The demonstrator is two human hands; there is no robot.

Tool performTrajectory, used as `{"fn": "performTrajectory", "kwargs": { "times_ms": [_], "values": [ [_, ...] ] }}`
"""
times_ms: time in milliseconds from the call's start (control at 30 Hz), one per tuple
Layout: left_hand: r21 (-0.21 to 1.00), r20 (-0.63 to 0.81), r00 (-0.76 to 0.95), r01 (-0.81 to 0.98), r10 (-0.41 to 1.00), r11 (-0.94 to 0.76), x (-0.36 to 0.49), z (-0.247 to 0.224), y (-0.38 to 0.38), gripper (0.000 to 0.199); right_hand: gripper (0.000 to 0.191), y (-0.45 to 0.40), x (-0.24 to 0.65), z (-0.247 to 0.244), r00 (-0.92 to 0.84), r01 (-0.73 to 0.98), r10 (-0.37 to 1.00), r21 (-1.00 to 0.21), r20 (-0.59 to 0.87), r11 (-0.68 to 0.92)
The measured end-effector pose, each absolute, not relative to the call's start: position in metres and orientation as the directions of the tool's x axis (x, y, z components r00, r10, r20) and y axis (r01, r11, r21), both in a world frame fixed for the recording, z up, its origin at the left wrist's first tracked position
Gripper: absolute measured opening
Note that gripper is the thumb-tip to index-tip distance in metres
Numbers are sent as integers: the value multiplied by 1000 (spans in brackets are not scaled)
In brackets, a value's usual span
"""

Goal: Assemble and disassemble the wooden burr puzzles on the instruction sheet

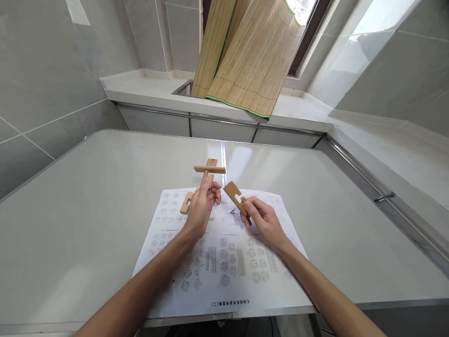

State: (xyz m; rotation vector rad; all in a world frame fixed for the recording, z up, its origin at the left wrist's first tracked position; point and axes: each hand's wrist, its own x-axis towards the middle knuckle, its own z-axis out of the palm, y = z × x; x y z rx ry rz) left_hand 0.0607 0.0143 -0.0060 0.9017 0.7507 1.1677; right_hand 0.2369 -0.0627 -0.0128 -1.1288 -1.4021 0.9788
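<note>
Several joined wooden pieces are in my left hand (202, 206), whose fingers are closed on them; a crossbar (209, 169) sits across the far end. A notched wooden block (186, 203) shows just left of that hand, and I cannot tell whether it is held or lies on the paper. My right hand (264, 220) pinches a flat wooden piece (233, 193) with a notch in its side, tilted up to the left. Both hands are above a printed sheet (224, 299) of small line diagrams. The two held sets of wood are apart.
The sheet lies on a light grey table (105, 201) with a metal seam down its middle. Behind the table runs a white ledge (147, 91) with a bamboo blind (252, 56) hanging over it by a window. Grey tiled walls stand on both sides.
</note>
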Motion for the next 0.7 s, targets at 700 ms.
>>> {"fn": "performTrajectory", "kwargs": {
  "times_ms": [700],
  "values": [
    [766,-131,674,-397,727,506,67,-10,2,39,31,-57,242,-12,131,-78,982,-986,136,147]
  ]
}}
